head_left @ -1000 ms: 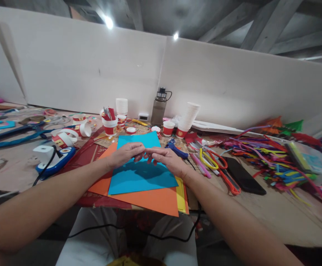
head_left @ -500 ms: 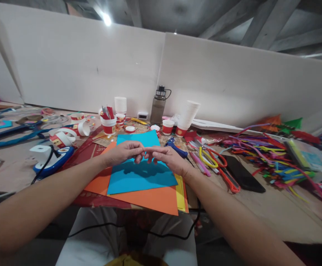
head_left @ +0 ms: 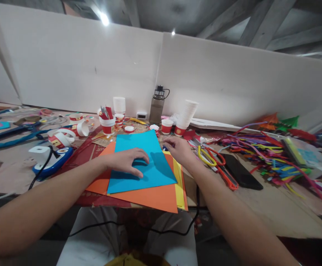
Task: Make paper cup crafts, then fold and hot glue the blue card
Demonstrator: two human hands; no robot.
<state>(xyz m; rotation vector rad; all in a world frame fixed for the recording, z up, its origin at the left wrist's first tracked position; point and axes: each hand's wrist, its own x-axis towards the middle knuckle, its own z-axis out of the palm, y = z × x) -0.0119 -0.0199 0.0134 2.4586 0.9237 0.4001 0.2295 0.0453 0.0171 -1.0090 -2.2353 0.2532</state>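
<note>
My left hand (head_left: 127, 160) lies on a blue sheet of paper (head_left: 146, 166), fingers spread and pressing down. The blue sheet tops a stack with an orange sheet (head_left: 146, 197) and yellow sheets (head_left: 179, 184) beneath. My right hand (head_left: 179, 147) has reached to the right edge of the stack, fingers curled over a blue-handled tool that is mostly hidden under the hand. I cannot see whether it grips the tool.
Yellow and red scissors (head_left: 214, 160) and a black phone (head_left: 242, 171) lie to the right, with a heap of pipe cleaners (head_left: 271, 155) beyond. Paper cups (head_left: 187, 116), a water bottle (head_left: 156, 105) and a cup of tools (head_left: 107, 123) stand at the back. A glue gun (head_left: 48, 159) rests at left.
My hands, which met fingertip to fingertip above the blue sheet, have parted. The left dropped flat onto the sheet; the right moved right and away toward the blue tool.
</note>
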